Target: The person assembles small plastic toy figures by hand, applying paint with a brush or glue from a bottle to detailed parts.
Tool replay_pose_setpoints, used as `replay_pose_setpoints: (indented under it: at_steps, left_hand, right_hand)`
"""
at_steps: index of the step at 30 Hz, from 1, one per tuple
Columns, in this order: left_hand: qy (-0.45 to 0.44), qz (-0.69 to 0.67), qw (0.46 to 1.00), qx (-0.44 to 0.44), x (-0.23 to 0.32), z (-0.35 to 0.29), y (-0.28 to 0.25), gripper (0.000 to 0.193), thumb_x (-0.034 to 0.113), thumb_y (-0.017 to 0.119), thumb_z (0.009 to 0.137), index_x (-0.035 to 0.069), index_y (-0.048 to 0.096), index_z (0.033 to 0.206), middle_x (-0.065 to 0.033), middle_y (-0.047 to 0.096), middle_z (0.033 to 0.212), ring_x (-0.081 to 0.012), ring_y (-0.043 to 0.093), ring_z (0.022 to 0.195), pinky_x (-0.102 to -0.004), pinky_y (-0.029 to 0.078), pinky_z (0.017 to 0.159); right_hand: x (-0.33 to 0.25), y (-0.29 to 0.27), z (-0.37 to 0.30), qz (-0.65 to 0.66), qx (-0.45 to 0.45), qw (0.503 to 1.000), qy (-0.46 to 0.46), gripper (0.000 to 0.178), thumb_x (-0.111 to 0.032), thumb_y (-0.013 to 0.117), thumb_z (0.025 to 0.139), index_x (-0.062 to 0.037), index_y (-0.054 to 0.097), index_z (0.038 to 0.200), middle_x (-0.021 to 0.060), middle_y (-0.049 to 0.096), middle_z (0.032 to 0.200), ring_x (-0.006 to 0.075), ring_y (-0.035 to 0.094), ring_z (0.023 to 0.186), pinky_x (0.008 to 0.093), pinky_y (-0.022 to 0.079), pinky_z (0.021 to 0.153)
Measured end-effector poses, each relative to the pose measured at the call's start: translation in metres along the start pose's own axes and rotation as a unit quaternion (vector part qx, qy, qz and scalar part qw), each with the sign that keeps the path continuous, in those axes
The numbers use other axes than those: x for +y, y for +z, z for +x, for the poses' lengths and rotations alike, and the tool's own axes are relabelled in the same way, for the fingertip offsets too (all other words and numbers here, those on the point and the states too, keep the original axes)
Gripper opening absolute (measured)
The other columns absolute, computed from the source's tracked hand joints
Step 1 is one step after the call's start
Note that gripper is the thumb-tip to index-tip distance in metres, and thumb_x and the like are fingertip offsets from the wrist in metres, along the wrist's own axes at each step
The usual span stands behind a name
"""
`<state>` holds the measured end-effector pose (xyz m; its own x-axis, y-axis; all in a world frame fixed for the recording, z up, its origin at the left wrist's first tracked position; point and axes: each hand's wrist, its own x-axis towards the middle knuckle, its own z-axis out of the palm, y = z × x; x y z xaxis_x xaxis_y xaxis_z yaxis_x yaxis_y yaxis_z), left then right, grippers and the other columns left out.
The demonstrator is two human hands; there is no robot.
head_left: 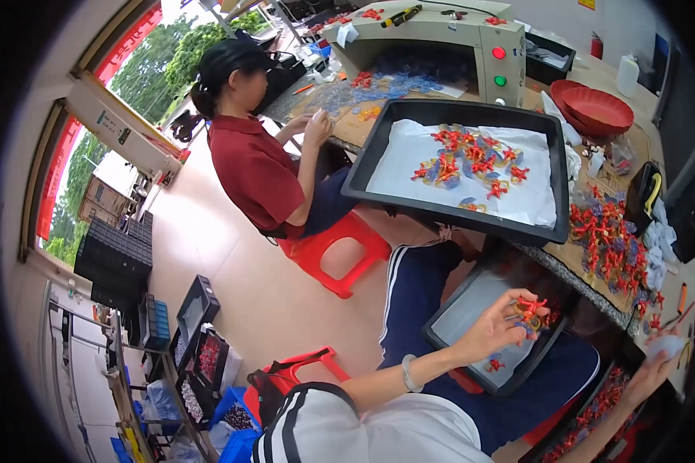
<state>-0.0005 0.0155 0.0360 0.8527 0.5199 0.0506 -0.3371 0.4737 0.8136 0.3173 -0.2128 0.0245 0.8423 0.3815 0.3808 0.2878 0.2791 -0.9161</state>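
1. Pinching a small, bumpy red, blue and yellow piece [530,308] between the fingers of the left hand [508,320], on the near side of the big black tray [448,214].
2. Bending the right hand [655,372] by a pale, smudgy lump [664,346], to the near right of the big black tray; cannot tell if pinching it.
3. Lying on flat white paper [398,158] inside the big black tray: shiny, knobbly pieces [483,158], red, yellow and see-through blue.
4. Heaped right of the big black tray, on the bench [583,284] with its speckled stone edge: a spiky pile [610,239] of the same kind.
5. Stacked past its far right corner: round, ridged red bowls [598,112].
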Motion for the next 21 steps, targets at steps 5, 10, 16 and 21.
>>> replay_pose_setpoints:
  at_steps: [5,10,16,21]
  left_hand:
    - [0.029,0.002,0.999,-0.017,0.004,0.02,-0.005,0.057,0.006,0.066,0.087,0.009,0.036,0.136,-0.0122,0.057,0.124,-0.0186,0.059,0.102,-0.0317,0.047,0.091]
    - [0.047,0.072,0.995,0.048,0.024,0.021,-0.002,0.057,0.0,0.069,0.081,0.006,0.04,0.13,-0.0187,0.06,0.117,-0.0235,0.062,0.095,-0.0332,0.05,0.086]
    - [0.009,0.095,0.995,0.017,0.016,0.019,-0.006,0.056,-0.007,0.065,0.08,0.001,0.043,0.131,-0.0189,0.057,0.121,-0.0239,0.061,0.102,-0.0353,0.048,0.092]
    - [0.023,0.145,0.989,0.008,0.006,0.016,-0.003,0.055,-0.003,0.067,0.082,0.001,0.044,0.131,-0.0181,0.058,0.12,-0.0241,0.061,0.105,-0.0362,0.046,0.095]
  right_hand:
    - [-0.041,0.112,-0.089,0.008,-0.053,0.995,0.086,0.077,-0.05,0.066,0.085,-0.0003,0.033,0.135,0.0202,0.058,0.113,0.0231,0.063,0.087,0.0327,0.054,0.076]
    - [-0.027,0.155,-0.128,0.115,-0.099,0.98,0.127,0.051,-0.024,0.073,0.084,-0.0037,0.037,0.114,0.0259,0.061,0.112,0.0243,0.063,0.097,0.0329,0.049,0.087]
    - [-0.041,0.157,-0.144,0.033,-0.1,0.988,0.111,0.044,-0.009,0.074,0.081,-0.0002,0.045,0.112,0.0196,0.063,0.106,0.0207,0.063,0.093,0.0302,0.05,0.084]
    - [-0.039,0.156,-0.146,-0.043,-0.092,0.994,0.048,0.044,0.0,0.077,0.076,0.004,0.054,0.113,0.016,0.065,0.101,0.0177,0.064,0.085,0.026,0.05,0.076]
